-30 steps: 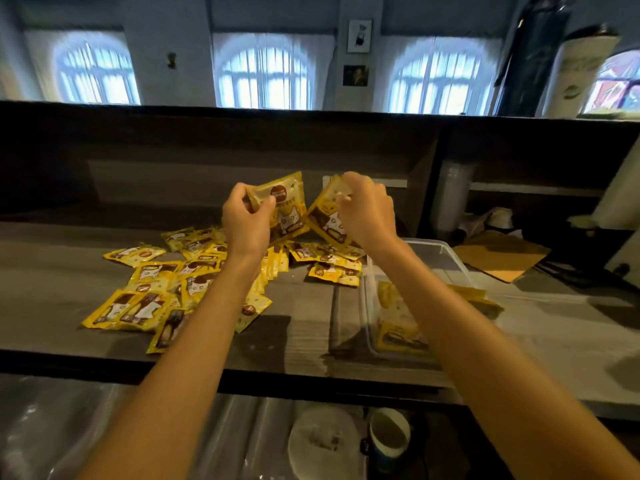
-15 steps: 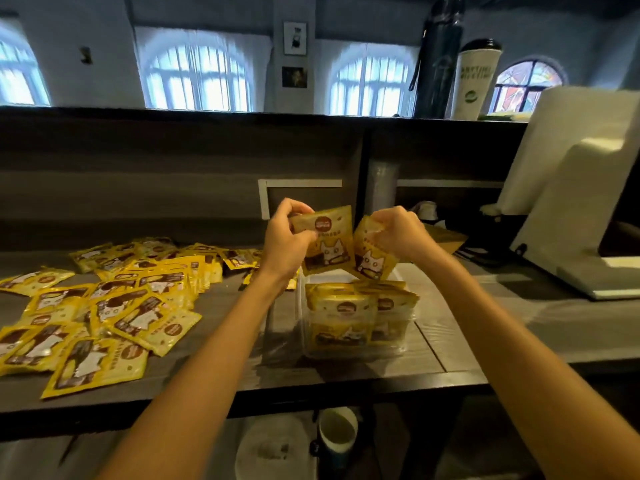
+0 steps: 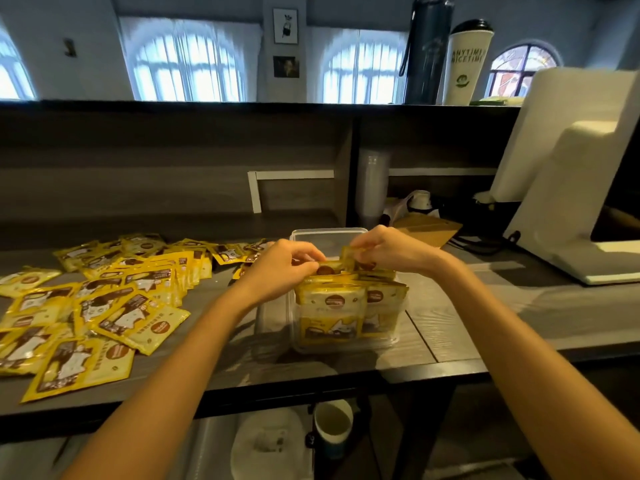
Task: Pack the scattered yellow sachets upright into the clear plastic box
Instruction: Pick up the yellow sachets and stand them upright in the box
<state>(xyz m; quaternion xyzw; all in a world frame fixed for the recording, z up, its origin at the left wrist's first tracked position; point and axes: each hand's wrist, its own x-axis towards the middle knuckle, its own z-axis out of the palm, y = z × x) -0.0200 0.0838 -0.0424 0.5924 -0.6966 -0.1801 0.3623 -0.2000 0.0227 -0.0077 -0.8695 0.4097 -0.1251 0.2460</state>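
Note:
The clear plastic box (image 3: 328, 233) stands on the wooden counter, with several yellow sachets (image 3: 332, 306) upright in its near half. My left hand (image 3: 282, 268) pinches the top of a sachet (image 3: 327, 268) that is partly down in the box. Just right of it, my right hand (image 3: 388, 249) pinches another sachet (image 3: 348, 254) over the box. Both sachets are mostly hidden by the fingers and the packed row. Many loose yellow sachets (image 3: 104, 306) lie scattered flat on the counter to the left.
A white stand-like device (image 3: 568, 188) sits at the right on the counter (image 3: 450, 327). A brown card (image 3: 429, 228) and cables lie behind the box. A dark raised back shelf carries a bottle (image 3: 427, 46) and a white cup (image 3: 467, 64). Below the counter edge stands a paper cup (image 3: 332, 424).
Both hands have come down from chest height with their sachets to the box's top. The view has swung right, so the loose pile now lies further left.

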